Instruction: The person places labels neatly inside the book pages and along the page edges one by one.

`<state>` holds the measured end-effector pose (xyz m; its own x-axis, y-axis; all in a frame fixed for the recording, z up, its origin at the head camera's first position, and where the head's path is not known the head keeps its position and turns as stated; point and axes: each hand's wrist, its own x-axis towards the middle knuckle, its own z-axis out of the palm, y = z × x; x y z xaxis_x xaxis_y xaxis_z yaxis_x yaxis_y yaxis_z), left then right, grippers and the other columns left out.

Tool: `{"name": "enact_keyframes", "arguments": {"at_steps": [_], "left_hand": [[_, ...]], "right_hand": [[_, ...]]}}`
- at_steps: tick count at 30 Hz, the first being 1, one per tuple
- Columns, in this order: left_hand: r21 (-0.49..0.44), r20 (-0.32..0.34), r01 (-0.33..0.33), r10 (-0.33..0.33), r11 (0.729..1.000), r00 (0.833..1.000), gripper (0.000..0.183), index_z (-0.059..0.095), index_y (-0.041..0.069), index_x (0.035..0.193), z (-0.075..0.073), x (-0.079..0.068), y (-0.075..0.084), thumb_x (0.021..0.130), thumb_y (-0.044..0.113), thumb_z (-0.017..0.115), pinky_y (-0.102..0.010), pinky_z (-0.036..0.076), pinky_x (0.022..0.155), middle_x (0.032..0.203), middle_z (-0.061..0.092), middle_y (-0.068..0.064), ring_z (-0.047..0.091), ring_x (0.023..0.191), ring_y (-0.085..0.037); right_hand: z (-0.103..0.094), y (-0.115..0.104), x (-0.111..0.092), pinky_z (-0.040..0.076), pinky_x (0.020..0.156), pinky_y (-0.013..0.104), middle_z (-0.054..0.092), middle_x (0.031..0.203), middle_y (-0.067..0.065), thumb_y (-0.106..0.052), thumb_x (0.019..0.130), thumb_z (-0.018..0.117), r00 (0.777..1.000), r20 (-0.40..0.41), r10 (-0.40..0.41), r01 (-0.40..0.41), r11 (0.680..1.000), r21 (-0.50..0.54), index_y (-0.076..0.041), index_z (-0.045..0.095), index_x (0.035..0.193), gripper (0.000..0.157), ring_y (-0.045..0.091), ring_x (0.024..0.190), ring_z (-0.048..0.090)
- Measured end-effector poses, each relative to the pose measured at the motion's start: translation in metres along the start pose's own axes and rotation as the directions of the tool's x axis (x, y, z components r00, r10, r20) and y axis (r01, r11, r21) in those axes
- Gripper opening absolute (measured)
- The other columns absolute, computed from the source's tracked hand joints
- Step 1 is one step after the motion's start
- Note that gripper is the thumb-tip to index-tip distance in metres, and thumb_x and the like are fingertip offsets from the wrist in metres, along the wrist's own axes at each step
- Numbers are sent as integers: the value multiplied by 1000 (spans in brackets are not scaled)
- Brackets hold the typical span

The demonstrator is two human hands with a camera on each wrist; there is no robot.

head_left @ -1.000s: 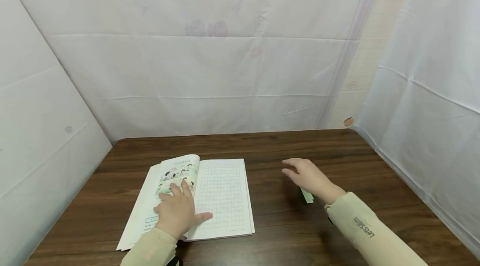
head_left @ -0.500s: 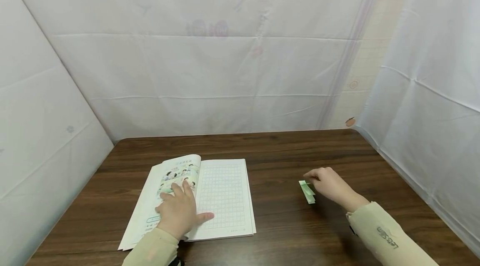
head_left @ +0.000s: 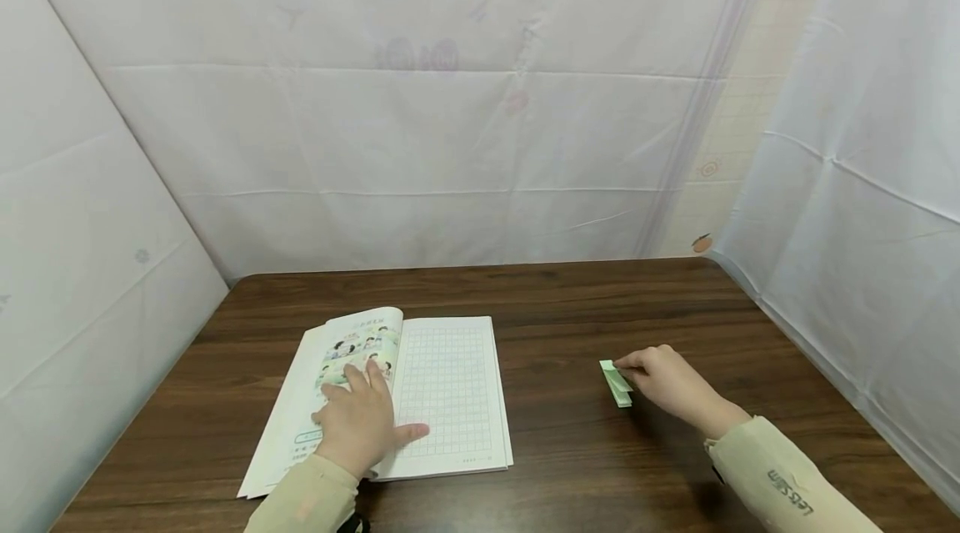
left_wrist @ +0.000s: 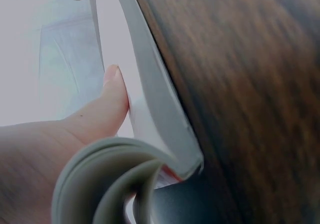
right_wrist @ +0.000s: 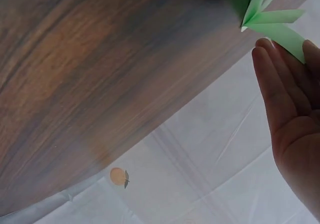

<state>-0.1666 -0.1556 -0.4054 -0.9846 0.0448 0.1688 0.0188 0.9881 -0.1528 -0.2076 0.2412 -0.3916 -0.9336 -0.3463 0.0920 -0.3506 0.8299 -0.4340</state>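
Sleeves (head_left: 307, 493): pale, they came in at seven and five o'clock, with dark lettering along the right one.
Left grip (head_left: 356, 424): my fingers were spread over the picture page, and my thumb pointed to three o'clock across the gutter, onto the gridded page.
Book (head_left: 450, 391): it lay opened out at nine o'clock on the dark wooden bench (head_left: 555, 450), coloured drawings on its left page, a squared grid on its right; near my left thumb, the curled pages (left_wrist: 107, 156) made a loose roll.
Right grip (head_left: 667, 383): at three o'clock, I had one green leaf pinched between thumb and fingers.
Green paper strips (head_left: 617, 385): they were on the bench at three o'clock, fanned apart yet joined at one end, reaching my right fingertips.
Cloth (head_left: 420, 141): white, it hung beyond the bench at twelve o'clock, an orange fruit print (head_left: 702, 243) low at one o'clock.
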Motion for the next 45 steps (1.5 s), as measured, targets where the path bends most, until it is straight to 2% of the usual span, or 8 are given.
{"name": "enact_keyframes", "arguments": {"at_steps": [5,10,14,20,24,32,38,45], "left_hand": [[4,0,-1,1,1000,1000,127,46,-18,135,1,0,0,62,83,67,-66,53,57,125,51,-46,54,100,-69],[-2,13,-1,1,1000,1000,127,45,-18,135,-1,0,1,62,83,67,-66,53,58,126,50,-46,54,101,-69],[-11,21,2,-2,1000,1000,126,45,-18,136,-3,0,1,63,83,67,-66,53,59,126,50,-46,54,102,-69],[-21,42,12,-11,1000,999,126,43,-18,137,-3,-1,1,64,82,68,-67,52,61,128,49,-46,52,104,-70],[-13,40,9,-8,1000,999,126,43,-18,137,-2,0,1,64,82,67,-67,53,60,128,49,-46,53,104,-69],[3,30,2,-2,1000,1000,125,44,-17,137,-1,0,1,65,82,66,-66,53,60,128,50,-45,54,103,-69],[12,35,1,-2,1000,999,124,45,-17,137,-1,0,1,65,82,66,-66,53,60,128,50,-45,54,103,-68],[16,24,-1,1,1000,1000,125,45,-17,136,0,0,1,64,83,65,-65,53,60,127,50,-46,55,103,-68]], "right_hand": [[0,3,0,51,62,26,76,99,16,6,87,65,999,-33,-12,12,1000,-14,1,76,103,20,19,84,72],[4,5,-1,57,66,31,77,95,13,6,85,68,998,-56,-21,20,1000,-7,-2,78,98,18,25,86,74],[9,6,-2,58,67,30,78,90,8,2,84,72,998,-58,-30,30,1000,-2,-5,79,92,14,23,84,74],[15,7,-3,53,61,22,77,83,0,-7,81,77,1000,-17,-25,26,1000,15,-10,80,86,6,10,74,70],[16,8,-1,48,58,20,73,76,-8,-11,80,79,1000,9,-27,26,999,48,-12,78,80,1,0,66,61],[19,7,5,42,55,21,64,68,-10,-8,77,81,999,41,-21,16,994,110,-16,71,70,15,0,61,48],[20,9,11,43,57,24,64,75,-5,-11,75,83,992,127,19,-40,985,170,-14,67,69,18,9,67,52],[14,11,22,44,58,25,66,70,-2,-14,71,87,963,268,6,-78,963,259,-8,67,70,22,12,65,53]]}}
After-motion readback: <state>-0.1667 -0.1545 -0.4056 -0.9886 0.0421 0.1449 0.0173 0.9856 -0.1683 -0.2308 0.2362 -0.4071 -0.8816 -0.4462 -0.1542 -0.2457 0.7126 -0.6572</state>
